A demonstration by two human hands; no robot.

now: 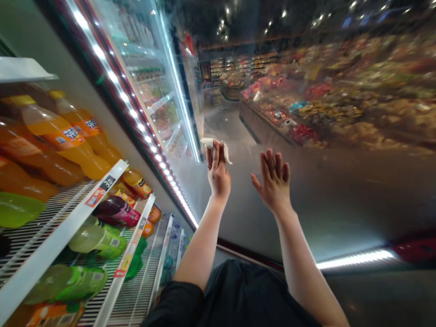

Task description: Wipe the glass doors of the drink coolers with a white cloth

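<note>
A crumpled white cloth lies under the raised fingers of my left hand, against the glass door of a drinks cooler. Those fingers are pressed on the cloth, and its ends stick out on both sides. To the right, my right hand is spread with its palm toward the same glass and holds nothing. Whether the right palm touches the glass is hard to tell.
Wire cooler shelves with orange soda bottles and green bottles stand at the left. A bright light strip runs beside them. Beyond the glass are heaped goods on a display and a shop aisle.
</note>
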